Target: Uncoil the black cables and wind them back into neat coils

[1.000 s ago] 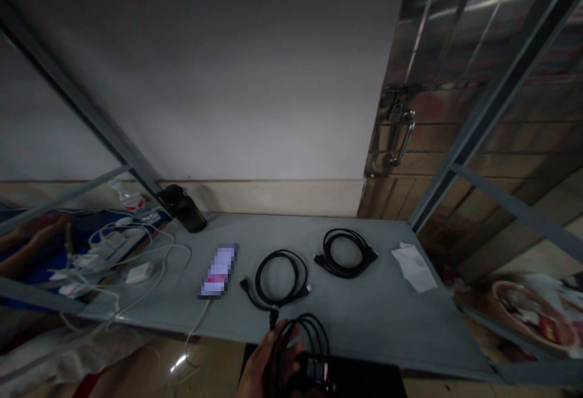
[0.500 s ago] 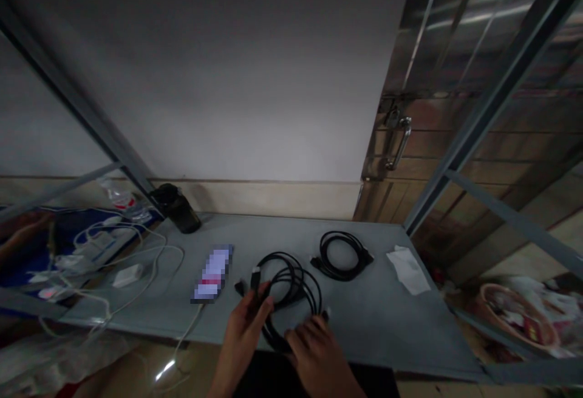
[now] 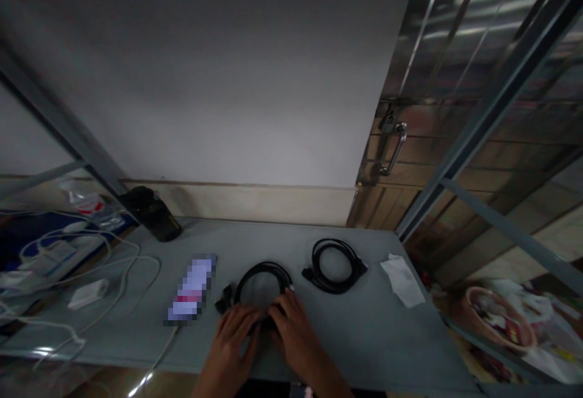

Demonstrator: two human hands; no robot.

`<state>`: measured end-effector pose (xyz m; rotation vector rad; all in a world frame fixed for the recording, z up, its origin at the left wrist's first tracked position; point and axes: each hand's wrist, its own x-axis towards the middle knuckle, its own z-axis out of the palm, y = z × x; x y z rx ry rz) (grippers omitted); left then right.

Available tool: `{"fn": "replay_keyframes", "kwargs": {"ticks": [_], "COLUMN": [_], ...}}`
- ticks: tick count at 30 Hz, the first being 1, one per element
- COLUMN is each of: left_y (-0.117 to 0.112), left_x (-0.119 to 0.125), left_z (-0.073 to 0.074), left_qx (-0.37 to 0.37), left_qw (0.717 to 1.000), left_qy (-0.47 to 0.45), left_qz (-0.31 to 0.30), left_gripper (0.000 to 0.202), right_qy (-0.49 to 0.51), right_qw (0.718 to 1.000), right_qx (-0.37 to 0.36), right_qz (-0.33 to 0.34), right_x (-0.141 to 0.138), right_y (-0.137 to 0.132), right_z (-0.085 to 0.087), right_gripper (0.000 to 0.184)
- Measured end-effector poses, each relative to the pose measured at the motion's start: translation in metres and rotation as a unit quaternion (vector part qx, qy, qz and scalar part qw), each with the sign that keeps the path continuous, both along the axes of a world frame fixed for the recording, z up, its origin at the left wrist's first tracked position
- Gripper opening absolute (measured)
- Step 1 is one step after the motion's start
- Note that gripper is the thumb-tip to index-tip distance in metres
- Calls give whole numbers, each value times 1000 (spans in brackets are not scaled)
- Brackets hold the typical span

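Observation:
A black coiled cable [image 3: 264, 267] lies on the grey tabletop [image 3: 364, 331], its loops gathered in one ring. Its dark plugs stick out at the ring's left side. My left hand [image 3: 234, 334] is closed around the near left part of the coil. On the near right part, my right hand [image 3: 294, 328] is closed too, with the fingertips of both hands almost meeting. The hands cover the near part of the ring. A second black coiled cable [image 3: 337, 267] rests farther right, apart from both hands.
Left of the coil lies a lit phone [image 3: 191, 288] with a white cable plugged in. A dark bottle [image 3: 152, 212], a white charger [image 3: 88, 293] and tangled white cables are farther left. A white paper [image 3: 403, 279] lies at right, near a metal post [image 3: 473, 124]. A basket [image 3: 498, 319] stands beyond.
The coil's loops, spread and lifted before, now form a tighter ring on the table. My hands have come closer together over it. The view has shifted slightly.

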<state>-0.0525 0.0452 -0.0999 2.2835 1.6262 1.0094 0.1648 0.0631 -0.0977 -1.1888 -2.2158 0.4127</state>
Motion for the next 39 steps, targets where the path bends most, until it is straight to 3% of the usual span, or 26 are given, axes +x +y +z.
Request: {"fn": "replay_keyframes", "kwargs": {"ticks": [3,7,11,14,19,24,30,39], "left_y": [-2,12,28,34,30,22,21,23], "left_x": [3,-1,-4,-1,1,-1,1,3], "left_z": [-8,-20,-25,-25,-29,-31,-26,-24], "left_qx": [-22,38,73,75,89,82,101,125], "left_qw": [999,998,996,996,996,996,994,991], "left_qy": [21,36,34,27,19,13,-7,-14], "left_qz": [-29,-44,-45,-39,-8,22,28,39], "left_gripper": [37,30,29,29,34,42,39,39], "right_qy": [40,15,2,7,34,95,197,322], "right_qw": [999,992,982,984,984,977,954,920], "right_qx": [-24,41,72,69,64,47,-1,-45], "right_qz": [-20,-119,-174,-165,-162,-186,-228,-221], "right_x": [20,76,137,158,158,157,161,167], "right_y": [9,33,48,48,49,62,76,77], "right_z": [1,-6,-17,-23,-24,-10,16,66], "right_gripper": [55,59,38,16,25,42,52,51]}}
